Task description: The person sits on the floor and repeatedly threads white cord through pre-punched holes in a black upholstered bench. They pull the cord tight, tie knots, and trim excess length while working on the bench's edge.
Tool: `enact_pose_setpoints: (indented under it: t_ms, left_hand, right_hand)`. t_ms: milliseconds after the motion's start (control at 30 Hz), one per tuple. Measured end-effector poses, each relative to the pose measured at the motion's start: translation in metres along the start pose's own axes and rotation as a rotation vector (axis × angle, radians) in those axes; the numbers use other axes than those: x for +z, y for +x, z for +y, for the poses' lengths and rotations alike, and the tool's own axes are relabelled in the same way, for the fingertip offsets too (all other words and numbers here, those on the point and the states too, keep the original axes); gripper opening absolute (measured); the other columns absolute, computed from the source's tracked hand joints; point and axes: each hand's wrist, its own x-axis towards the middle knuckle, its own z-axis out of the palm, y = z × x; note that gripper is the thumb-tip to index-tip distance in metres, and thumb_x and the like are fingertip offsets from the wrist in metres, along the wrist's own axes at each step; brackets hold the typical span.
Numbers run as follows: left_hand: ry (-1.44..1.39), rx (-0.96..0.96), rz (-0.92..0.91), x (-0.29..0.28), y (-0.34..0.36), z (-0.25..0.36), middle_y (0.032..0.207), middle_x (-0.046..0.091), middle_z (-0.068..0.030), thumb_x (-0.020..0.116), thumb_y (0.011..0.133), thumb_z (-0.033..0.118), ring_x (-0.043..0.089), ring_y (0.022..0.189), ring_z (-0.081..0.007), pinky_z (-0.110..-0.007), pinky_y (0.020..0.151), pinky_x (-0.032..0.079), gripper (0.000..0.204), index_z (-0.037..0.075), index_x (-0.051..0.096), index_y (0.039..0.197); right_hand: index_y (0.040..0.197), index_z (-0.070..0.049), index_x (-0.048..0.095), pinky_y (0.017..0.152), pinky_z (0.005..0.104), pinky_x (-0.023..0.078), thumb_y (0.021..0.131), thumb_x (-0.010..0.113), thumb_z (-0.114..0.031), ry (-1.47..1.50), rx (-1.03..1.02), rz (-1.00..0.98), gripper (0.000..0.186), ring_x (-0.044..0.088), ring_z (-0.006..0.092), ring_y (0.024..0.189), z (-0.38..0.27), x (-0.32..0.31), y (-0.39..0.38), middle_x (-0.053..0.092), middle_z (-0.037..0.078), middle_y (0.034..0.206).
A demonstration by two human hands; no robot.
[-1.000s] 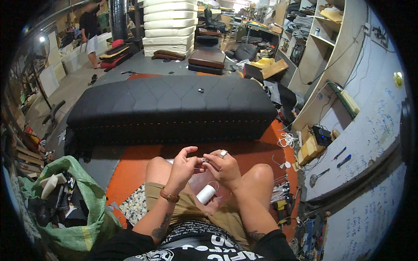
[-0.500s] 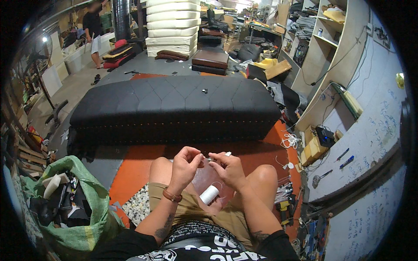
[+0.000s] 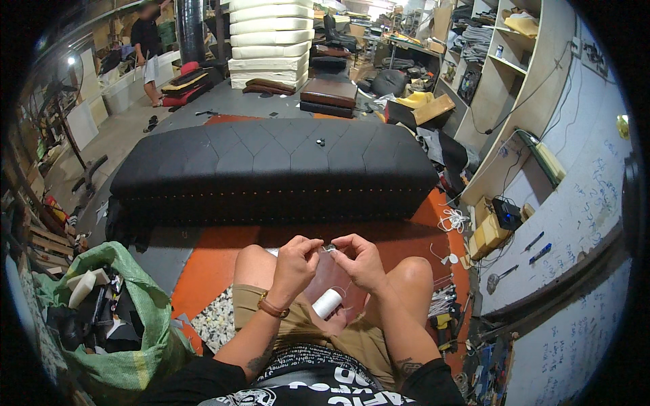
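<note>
My left hand (image 3: 298,262) and my right hand (image 3: 359,260) meet above my lap, fingertips pinched close together. White thread (image 3: 326,250) runs between their fingertips. A small dark round piece shows at the right fingertips, too small to name surely. Between my thighs lies a white thread spool (image 3: 327,304), its loose end curling up toward the right leg. Beyond my knees stretches a long black upholstered piece (image 3: 271,159) with diamond stitching. A few small dark round bits (image 3: 320,143) rest on its top.
A green sack (image 3: 152,314) full of scraps stands at my left. Tools, among them a yellow-and-black one (image 3: 443,323), lie right of my knee. White cord (image 3: 453,220) is coiled near the shelves. White foam blocks (image 3: 269,44) are stacked at the back; a person stands far left.
Both hands have shifted slightly to the right, and the left fingers now point more toward the right hand. The small dark piece shows more clearly between them.
</note>
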Motion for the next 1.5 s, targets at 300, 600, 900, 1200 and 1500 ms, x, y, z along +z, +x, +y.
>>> enact_pose_setpoints:
  t_ms: [300,600,900,1200,1500]
  left_hand:
    - [-0.053,-0.037,0.030,0.002,-0.003,0.005,0.089,0.073,-0.0130,0.068,0.082,0.000,0.071,0.080,-0.0230,-0.033,0.071,0.057,0.014,0.001,0.077,0.093]
    - [-0.010,-0.024,0.064,0.004,-0.002,0.002,0.089,0.073,-0.0154,0.070,0.086,0.004,0.072,0.079,-0.0256,-0.034,0.070,0.057,0.014,0.000,0.079,0.096]
    - [-0.019,0.029,-0.044,0.002,-0.002,0.002,0.096,0.075,-0.0114,0.081,0.085,0.008,0.072,0.079,-0.0203,-0.031,0.068,0.058,0.024,0.005,0.079,0.108]
    - [-0.200,0.209,-0.213,-0.015,0.006,0.003,0.108,0.075,-0.0112,0.082,0.082,0.001,0.074,0.090,-0.0180,-0.029,0.076,0.061,0.034,0.008,0.078,0.114]
    - [-0.113,0.036,-0.175,-0.040,0.013,0.008,0.096,0.078,-0.0116,0.079,0.087,0.006,0.075,0.083,-0.0159,-0.028,0.075,0.060,0.017,0.001,0.077,0.103]
  right_hand:
    - [0.109,-0.003,0.072,0.073,0.0254,0.053,0.089,0.077,-0.009,-0.069,-0.011,0.065,0.022,0.064,0.0077,0.081,0.000,-0.001,0.001,0.073,0.003,0.094]
    - [0.110,-0.001,0.074,0.076,0.0267,0.054,0.091,0.076,-0.010,0.033,0.078,-0.065,0.022,0.066,0.0085,0.084,0.002,-0.002,-0.002,0.074,0.004,0.096]
    - [0.106,0.000,0.072,0.080,0.0272,0.055,0.095,0.073,-0.011,0.127,0.107,-0.048,0.015,0.067,0.0101,0.089,0.003,-0.005,0.002,0.075,0.006,0.098]
    - [0.105,-0.001,0.072,0.079,0.0256,0.053,0.096,0.073,-0.014,0.210,0.262,-0.185,0.016,0.066,0.0087,0.088,-0.006,-0.018,0.001,0.074,0.005,0.098]
    - [0.115,-0.004,0.073,0.066,0.0226,0.046,0.097,0.073,-0.021,0.231,0.353,-0.376,0.025,0.056,0.0046,0.073,-0.002,-0.022,0.001,0.068,-0.002,0.088]
